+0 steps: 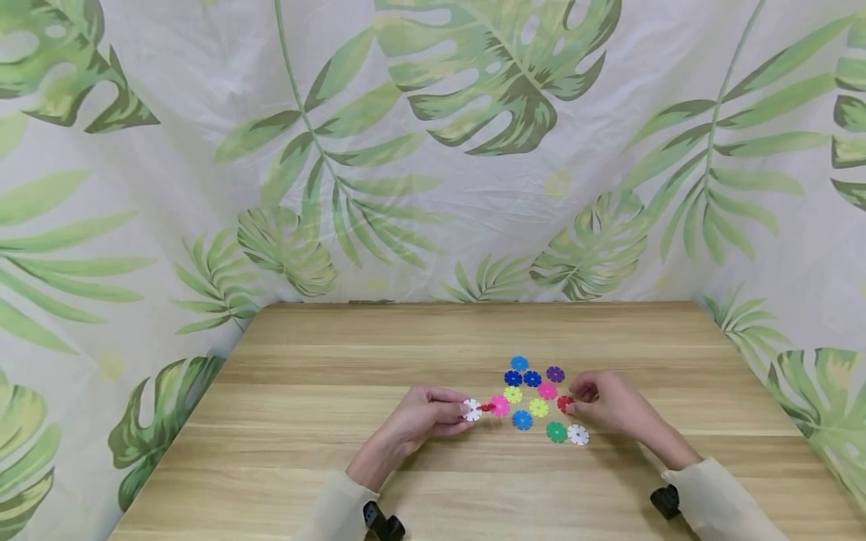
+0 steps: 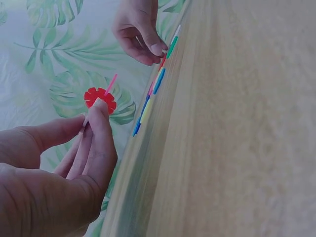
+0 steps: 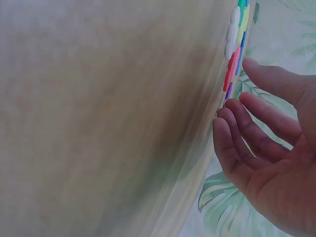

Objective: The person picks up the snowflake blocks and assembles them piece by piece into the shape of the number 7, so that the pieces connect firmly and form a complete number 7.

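Observation:
In the head view, my left hand (image 1: 433, 413) pinches a white notched plastic disc (image 1: 472, 410) between thumb and fingers. Joined to it is a red disc (image 2: 93, 96), seen face-on in the left wrist view, with a pink disc (image 1: 500, 406) slotted into its far side. This small chain is held above the table. My right hand (image 1: 609, 403) reaches down at the right of the loose discs, its fingertips by a loose red disc (image 1: 564, 404). The right wrist view shows its thumb and fingers (image 3: 224, 131) apart, with no disc visibly gripped.
Loose discs lie flat between the hands: blue (image 1: 522, 419), yellow (image 1: 538, 407), pink (image 1: 547, 390), purple (image 1: 555, 373), green (image 1: 557, 431) and white (image 1: 578, 434), among others. The wooden table (image 1: 304, 466) ends at a leaf-patterned cloth (image 1: 406, 248) behind.

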A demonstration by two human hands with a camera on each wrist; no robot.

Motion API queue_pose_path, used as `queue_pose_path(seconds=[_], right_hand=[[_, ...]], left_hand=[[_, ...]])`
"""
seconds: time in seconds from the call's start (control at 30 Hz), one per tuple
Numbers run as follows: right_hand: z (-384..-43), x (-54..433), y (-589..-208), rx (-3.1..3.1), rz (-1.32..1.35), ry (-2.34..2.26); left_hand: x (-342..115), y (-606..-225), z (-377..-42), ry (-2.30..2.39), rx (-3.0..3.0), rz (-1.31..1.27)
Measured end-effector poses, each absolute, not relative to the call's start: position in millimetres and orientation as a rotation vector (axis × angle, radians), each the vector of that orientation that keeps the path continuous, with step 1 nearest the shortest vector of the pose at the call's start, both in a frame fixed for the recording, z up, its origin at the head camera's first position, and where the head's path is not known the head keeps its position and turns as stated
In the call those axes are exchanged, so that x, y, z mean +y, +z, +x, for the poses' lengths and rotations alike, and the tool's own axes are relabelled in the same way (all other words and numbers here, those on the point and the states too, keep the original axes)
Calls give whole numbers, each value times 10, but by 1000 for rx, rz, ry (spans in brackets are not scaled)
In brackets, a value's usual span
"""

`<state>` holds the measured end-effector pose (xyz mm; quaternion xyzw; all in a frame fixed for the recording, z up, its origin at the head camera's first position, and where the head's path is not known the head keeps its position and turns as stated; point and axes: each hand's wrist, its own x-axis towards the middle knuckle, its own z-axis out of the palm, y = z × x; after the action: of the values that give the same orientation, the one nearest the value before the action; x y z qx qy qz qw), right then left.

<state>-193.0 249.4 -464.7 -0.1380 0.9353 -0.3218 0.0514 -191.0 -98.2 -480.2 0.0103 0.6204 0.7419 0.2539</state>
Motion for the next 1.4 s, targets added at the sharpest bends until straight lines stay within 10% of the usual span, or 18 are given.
queue_pose_path(seconds=[1.4], right_hand=[[-1897,2272,-4580,2753,-428,-1163]], left_hand=[[-1002,-4828,-1879,1995,1695,20]])
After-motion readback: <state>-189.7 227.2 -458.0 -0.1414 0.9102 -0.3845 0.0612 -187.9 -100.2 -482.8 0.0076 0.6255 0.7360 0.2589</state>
